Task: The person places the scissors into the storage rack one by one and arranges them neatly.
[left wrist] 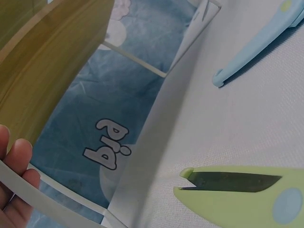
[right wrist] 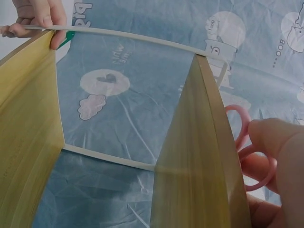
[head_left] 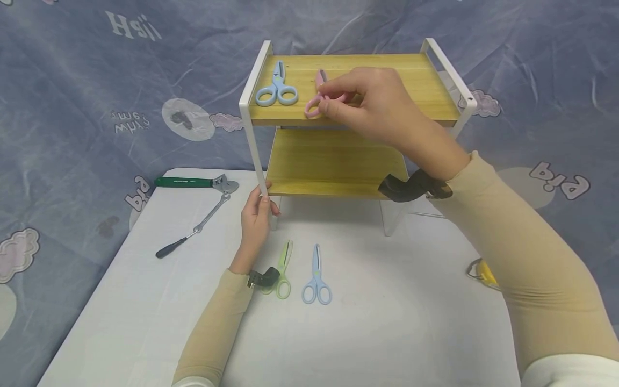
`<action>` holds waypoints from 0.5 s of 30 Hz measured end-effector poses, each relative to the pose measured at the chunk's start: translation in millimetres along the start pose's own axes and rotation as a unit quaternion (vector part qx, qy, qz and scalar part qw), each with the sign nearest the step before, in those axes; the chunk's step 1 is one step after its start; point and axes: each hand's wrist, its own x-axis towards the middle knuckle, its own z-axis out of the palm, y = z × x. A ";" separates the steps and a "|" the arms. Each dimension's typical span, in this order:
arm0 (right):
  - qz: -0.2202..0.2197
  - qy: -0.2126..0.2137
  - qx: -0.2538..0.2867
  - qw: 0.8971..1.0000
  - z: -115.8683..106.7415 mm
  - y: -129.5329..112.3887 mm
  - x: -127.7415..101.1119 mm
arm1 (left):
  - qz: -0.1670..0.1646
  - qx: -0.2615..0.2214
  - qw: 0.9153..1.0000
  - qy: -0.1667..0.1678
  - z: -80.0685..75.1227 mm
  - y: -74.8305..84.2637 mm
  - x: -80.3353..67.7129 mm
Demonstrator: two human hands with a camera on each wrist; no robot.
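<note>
A two-tier shelf [head_left: 387, 67] with wooden boards and a white metal frame stands on the table. My right hand [head_left: 374, 102] pinches the handle of pink scissors [head_left: 312, 105] at the upper board; their handle loops [right wrist: 244, 126] show beside the board's edge in the right wrist view. Blue scissors [head_left: 278, 88] lie left of them on the same board. Down at the left front leg, my left hand [head_left: 256, 217] grips the white frame, fingers curled round it. Green scissors [head_left: 284, 263], partly hidden by the left wrist strap, and another pair of blue scissors [head_left: 316, 277] lie on the table.
An adjustable wrench [head_left: 193, 183] with a green handle, a small spanner [head_left: 211, 212] and a dark-handled screwdriver [head_left: 171, 247] lie at the table's left. A yellow object [head_left: 486, 273], partly behind the right sleeve, is at the right. Patterned blue-grey cloth [head_left: 193, 48] hangs behind.
</note>
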 end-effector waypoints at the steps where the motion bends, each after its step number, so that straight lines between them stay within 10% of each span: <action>1: 0.001 -0.001 -0.007 1.000 0.3 0.0 0.2 | 0.000 0.000 1.000 0.000 0.1 0.0 0.1; 15: 0.044 -0.031 -0.058 0.997 1.8 -4.9 9.2 | 0.006 -0.003 1.000 0.000 0.1 0.6 0.9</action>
